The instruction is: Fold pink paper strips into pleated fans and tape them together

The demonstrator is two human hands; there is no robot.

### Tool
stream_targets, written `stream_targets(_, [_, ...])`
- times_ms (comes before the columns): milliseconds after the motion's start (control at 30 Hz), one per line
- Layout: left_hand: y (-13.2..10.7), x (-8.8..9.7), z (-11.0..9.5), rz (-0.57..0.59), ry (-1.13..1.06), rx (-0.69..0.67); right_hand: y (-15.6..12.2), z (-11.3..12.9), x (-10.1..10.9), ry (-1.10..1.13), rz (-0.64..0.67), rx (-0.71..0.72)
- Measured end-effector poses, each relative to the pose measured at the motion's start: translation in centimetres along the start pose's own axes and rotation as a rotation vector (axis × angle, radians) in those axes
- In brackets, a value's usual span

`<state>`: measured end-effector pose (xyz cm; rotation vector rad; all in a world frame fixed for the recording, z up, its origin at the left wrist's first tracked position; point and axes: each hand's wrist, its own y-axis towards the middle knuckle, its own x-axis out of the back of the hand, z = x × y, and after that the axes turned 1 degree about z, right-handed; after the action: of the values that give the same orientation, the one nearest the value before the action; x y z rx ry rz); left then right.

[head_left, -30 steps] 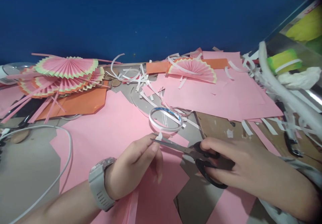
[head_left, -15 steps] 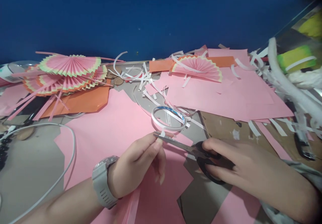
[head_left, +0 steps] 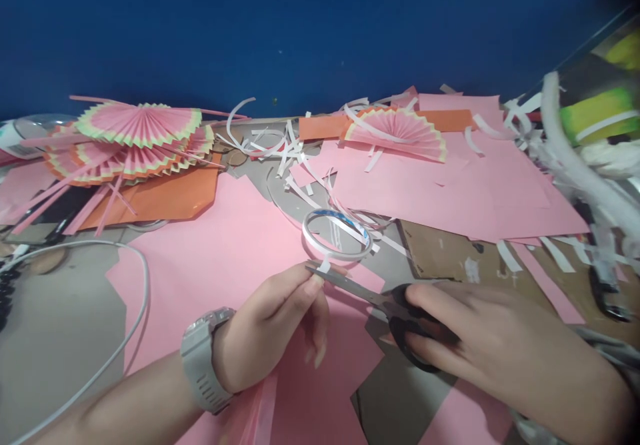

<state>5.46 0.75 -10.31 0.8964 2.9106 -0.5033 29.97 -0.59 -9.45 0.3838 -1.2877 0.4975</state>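
My left hand (head_left: pixel 280 321), with a grey watch (head_left: pixel 206 358) on its wrist, pinches the loose white end of a roll of double-sided tape (head_left: pixel 309 243) between thumb and forefinger. Scissors (head_left: pixel 357 289) with black handles are in my right hand (head_left: pixel 480 331), fingers through the loops. Their blades lie across the short tape end, right at my left fingertips. The roll rests just beyond, tilted. Beneath my left hand is a folded pink paper piece (head_left: pixel 260 411), partly hidden by the wrist.
Large pink sheets (head_left: pixel 210 251) cover much of the grey table. Pleated pink paper fans (head_left: pixel 140 125) are stacked at the back left; another fan (head_left: pixel 395 135) lies at the back right. White strips (head_left: pixel 287 151) are scattered between. A white cable (head_left: pixel 145 278) loops at left; cardboard (head_left: pixel 445 255) lies at right.
Almost nothing differs. My right hand and the scissors' handles have shifted very slightly, while the blades stay on the tape end. The view has moved a little.
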Motion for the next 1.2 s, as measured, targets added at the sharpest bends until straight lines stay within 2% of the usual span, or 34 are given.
stream_targets(133, [0.03,0.04,-0.06,0.002,0.017,0.005,0.36,0.54,0.38,-0.034,0.103,0.033])
stream_targets(1200, [0.07,0.11,-0.15,0.005,0.008,-0.003,-0.17,0.48,0.24,-0.103,0.008,0.081])
